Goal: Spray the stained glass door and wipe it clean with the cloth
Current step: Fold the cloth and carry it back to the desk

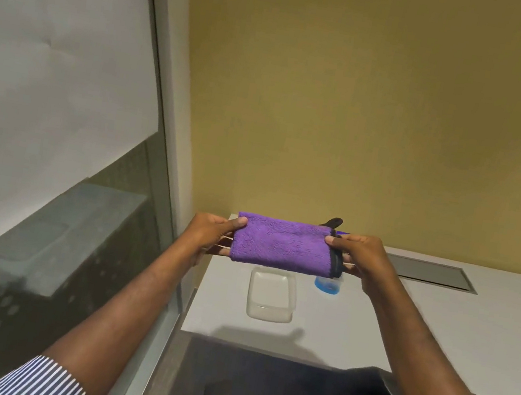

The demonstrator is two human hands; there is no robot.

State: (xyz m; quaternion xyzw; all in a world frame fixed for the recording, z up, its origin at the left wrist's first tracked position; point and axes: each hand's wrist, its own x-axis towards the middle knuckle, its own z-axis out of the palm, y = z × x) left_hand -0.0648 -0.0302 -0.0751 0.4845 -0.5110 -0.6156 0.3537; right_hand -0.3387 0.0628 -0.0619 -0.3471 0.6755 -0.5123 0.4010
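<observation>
Holding the folded cloth taut above the tabletop, left hand and right hand each pinch 1 end in a closed grip; its long axis runs 9-to-3, glass door at 9 o'clock, nearer the left.

A single head-worn wide-angle camera looks forward and down from the person's eye level, close over both outstretched forearms. It faces a white table set against a yellow wall, with the glass door running along the left edge.
</observation>
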